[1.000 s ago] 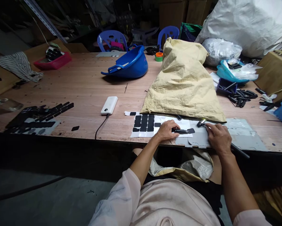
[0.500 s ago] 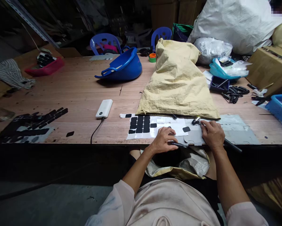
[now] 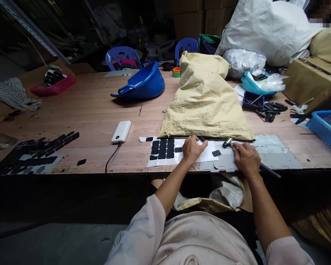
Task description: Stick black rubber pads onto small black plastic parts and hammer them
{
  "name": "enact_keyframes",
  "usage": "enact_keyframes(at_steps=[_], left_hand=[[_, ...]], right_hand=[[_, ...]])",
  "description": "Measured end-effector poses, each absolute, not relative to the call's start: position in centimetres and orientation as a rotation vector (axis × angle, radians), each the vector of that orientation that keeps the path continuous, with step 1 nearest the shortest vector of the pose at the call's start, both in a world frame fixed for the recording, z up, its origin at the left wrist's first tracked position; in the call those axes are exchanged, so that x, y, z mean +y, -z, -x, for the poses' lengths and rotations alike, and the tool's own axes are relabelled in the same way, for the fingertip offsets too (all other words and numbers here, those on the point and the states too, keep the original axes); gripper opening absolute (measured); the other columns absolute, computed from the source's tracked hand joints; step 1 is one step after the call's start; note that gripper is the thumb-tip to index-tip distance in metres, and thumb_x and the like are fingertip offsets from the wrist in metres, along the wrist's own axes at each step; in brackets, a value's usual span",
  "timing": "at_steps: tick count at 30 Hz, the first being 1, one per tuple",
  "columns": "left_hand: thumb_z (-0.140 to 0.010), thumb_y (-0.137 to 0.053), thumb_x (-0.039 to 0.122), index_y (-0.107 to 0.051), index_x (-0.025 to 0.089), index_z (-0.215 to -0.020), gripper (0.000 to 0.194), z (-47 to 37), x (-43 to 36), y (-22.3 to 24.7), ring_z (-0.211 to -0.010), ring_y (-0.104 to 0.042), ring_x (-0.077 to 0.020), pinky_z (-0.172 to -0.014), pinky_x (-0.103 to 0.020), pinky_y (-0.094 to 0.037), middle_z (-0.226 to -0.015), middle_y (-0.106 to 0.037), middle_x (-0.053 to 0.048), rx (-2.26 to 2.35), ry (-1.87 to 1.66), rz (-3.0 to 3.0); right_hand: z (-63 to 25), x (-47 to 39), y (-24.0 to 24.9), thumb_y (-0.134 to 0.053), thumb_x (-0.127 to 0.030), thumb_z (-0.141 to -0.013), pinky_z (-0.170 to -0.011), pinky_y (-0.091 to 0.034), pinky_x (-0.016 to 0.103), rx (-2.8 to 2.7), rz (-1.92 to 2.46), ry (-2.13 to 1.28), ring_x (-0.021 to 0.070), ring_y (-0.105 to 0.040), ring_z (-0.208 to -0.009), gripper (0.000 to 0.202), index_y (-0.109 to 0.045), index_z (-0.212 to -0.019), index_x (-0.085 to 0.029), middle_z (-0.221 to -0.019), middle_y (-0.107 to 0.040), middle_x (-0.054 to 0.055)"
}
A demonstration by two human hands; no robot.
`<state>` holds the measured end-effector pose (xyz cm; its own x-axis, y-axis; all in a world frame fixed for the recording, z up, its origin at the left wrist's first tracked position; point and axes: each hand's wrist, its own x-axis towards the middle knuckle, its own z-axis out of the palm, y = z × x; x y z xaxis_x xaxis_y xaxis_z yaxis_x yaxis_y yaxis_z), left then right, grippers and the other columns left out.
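Observation:
My left hand (image 3: 193, 149) is over the white sticker sheet (image 3: 176, 160), thumb spread away from the fingers. Close to its fingertips lies a small black piece (image 3: 201, 139), at the lower edge of the cloth sack; I see no firm grip on it. On the sheet are rows of black rounded stickers (image 3: 162, 149), and one loose sticker (image 3: 216, 153) lies at its right end. My right hand (image 3: 247, 159) is closed round a small hammer (image 3: 270, 171); the shiny head points left above a grey board (image 3: 282, 152).
A large yellow cloth sack (image 3: 206, 99) stands just beyond my hands. Left of it are a white power bank (image 3: 121, 131) with a cable and a tilted blue basin (image 3: 151, 82). Black parts (image 3: 274, 108) and a blue basket (image 3: 324, 129) are at right. An open sack (image 3: 226, 195) rests on my lap.
My left hand has moved forward from the table edge toward the sack. The slim dark piece it held no longer shows. My right hand keeps the hammer in about the same place.

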<state>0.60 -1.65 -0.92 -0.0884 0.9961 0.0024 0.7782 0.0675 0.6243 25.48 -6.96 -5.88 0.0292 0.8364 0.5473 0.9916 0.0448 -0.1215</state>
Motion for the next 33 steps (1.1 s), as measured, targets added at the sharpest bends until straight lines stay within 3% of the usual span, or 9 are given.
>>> enact_keyframes(at_steps=[3, 6, 13, 16, 22, 33], left_hand=[[-0.085, -0.075, 0.064, -0.069, 0.021, -0.095, 0.044, -1.8, 0.3, 0.3, -0.106, -0.070, -0.0304, -0.083, -0.036, -0.051, -0.108, -0.076, -0.012, 2.029, -0.524, -1.686], [-0.086, -0.073, 0.065, -0.069, 0.022, -0.094, 0.044, -1.8, 0.8, 0.3, -0.105, -0.071, -0.0312, -0.083, -0.036, -0.051, -0.106, -0.077, -0.012, 2.038, -0.474, -1.681], [-0.084, -0.074, 0.035, -0.071, 0.025, -0.086, 0.010, 1.5, -0.6, 0.4, -0.093, -0.071, -0.0252, -0.072, -0.032, -0.046, -0.096, -0.079, -0.004, 1.970, -0.472, -1.643], [-0.080, -0.075, 0.026, -0.072, 0.024, -0.085, 0.006, 3.1, -1.8, 0.6, -0.084, -0.069, -0.0215, -0.069, -0.030, -0.044, -0.086, -0.076, -0.001, 1.873, -0.500, -1.688], [-0.078, -0.076, 0.015, -0.075, 0.021, -0.091, 0.015, 3.5, -3.5, 1.8, -0.091, -0.065, -0.0192, -0.083, -0.030, -0.050, -0.091, -0.071, -0.001, 1.471, -0.642, -2.004], [-0.081, -0.082, 0.026, -0.079, 0.025, -0.097, 0.016, 2.9, -3.1, 3.3, -0.101, -0.063, -0.0230, -0.098, -0.038, -0.047, -0.097, -0.072, -0.002, 1.370, -0.613, -2.098]], right_hand=[[-25.4, -7.0, 5.8, -0.052, -0.036, -0.101, -0.074, -0.032, 0.035, -1.845, 1.836, 0.419, 0.0220, -0.047, -0.084, 0.031, -0.078, -0.115, -0.025, -0.092, -0.065, 0.008], [-25.3, -7.0, 5.8, -0.052, -0.036, -0.101, -0.074, -0.031, 0.035, -1.838, 1.842, 0.399, 0.0219, -0.046, -0.084, 0.031, -0.078, -0.114, -0.025, -0.092, -0.064, 0.008], [-25.2, -7.1, 5.6, -0.051, -0.037, -0.101, -0.074, -0.031, 0.035, -1.835, 1.865, 0.374, 0.0218, -0.047, -0.084, 0.032, -0.078, -0.115, -0.025, -0.093, -0.065, 0.008], [-25.1, -7.1, 5.6, -0.052, -0.037, -0.101, -0.075, -0.031, 0.035, -1.824, 1.875, 0.377, 0.0218, -0.047, -0.084, 0.031, -0.078, -0.114, -0.026, -0.093, -0.065, 0.008], [-25.2, -7.1, 5.6, -0.053, -0.037, -0.101, -0.076, -0.033, 0.035, -1.829, 1.877, 0.403, 0.0225, -0.050, -0.086, 0.031, -0.078, -0.116, -0.026, -0.095, -0.067, 0.008], [-25.9, -6.9, 5.7, -0.052, -0.038, -0.100, -0.076, -0.036, 0.036, -1.836, 1.862, 0.334, 0.0228, -0.050, -0.085, 0.031, -0.078, -0.114, -0.025, -0.093, -0.066, 0.008]])
